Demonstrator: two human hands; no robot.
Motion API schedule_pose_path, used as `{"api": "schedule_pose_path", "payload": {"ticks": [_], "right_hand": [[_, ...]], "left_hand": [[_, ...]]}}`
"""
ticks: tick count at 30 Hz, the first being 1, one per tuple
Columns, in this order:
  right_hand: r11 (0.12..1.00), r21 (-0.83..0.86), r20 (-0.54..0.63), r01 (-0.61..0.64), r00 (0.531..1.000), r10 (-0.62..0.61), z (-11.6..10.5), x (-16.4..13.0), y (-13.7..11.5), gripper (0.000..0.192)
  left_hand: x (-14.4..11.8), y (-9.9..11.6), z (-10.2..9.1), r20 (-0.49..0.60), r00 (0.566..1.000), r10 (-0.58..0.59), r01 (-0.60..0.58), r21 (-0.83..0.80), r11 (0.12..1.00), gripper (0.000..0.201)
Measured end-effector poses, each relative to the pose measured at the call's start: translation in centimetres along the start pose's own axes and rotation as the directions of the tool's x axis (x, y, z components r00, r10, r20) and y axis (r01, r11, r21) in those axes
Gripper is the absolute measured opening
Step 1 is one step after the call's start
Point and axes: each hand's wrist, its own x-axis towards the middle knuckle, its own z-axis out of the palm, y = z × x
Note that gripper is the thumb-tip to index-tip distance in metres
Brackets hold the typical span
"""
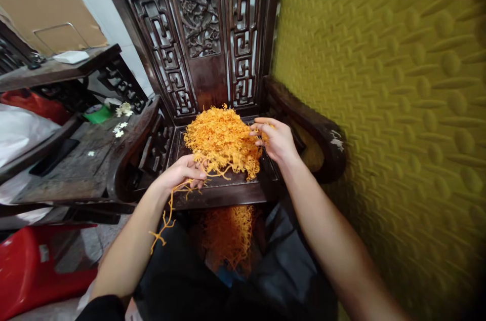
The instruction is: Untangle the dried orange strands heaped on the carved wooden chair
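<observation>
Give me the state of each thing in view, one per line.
Heap of orange stringy strands: piled on the dark carved wooden chair seat, touched from both sides.
Left hand: grip closed on strands; a few dangle below.
Right hand: fingers pinching strands at the heap's edge.
Second orange clump: lower, under the seat's front edge, untouched.

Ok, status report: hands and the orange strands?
Left hand gripping loose strands. Right hand pinching the pile edge. Pile sits on chair seat. Nothing blocking.
</observation>
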Motion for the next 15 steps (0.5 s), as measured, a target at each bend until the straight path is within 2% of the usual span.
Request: {"api": "schedule_pose_path", "payload": {"ticks": [2, 5, 9, 11, 14, 15], "right_hand": [[0.999, -0.053, 0.129, -0.001, 0.992, 0.008, 0.8, -1.0, 0.3, 0.028], [0.983, -0.186, 0.288, -0.009, 0.955, 0.064, 1.5, -1.9, 0.7, 0.043], [0.897, -0.439, 0.412, 0.053, 0.899, 0.149, 1.9, -2.7, 1.4, 0.051], [0.847, -0.513, 0.465, 0.138, 0.874, 0.140, 2.1, -3.1, 1.6, 0.048], [0.808, -0.503, 0.545, 0.307, 0.838, 0.021, 2.7, -3.4, 2.1, 0.028], [0.812, -0.488, 0.536, 0.320, 0.844, -0.011, 2.8, -3.4, 2.2, 0.025]], "left_hand": [[0.0, -0.2, -0.7, 0.050, 0.997, -0.066, 0.064, 0.031, 0.997, 0.033], [0.0, -0.2, -1.3, 0.064, 0.995, -0.078, 0.075, 0.052, 0.996, 0.032], [0.1, 0.0, -1.5, 0.043, 0.997, -0.069, 0.066, 0.068, 0.996, 0.031], [0.0, 0.2, -1.5, 0.005, 0.999, -0.047, 0.047, 0.065, 0.997, 0.031], [0.0, 0.5, -1.3, -0.032, 0.999, -0.033, 0.036, 0.072, 0.997, 0.030], [0.0, 0.7, -1.1, -0.043, 0.999, -0.032, 0.035, 0.079, 0.996, 0.030]]}}
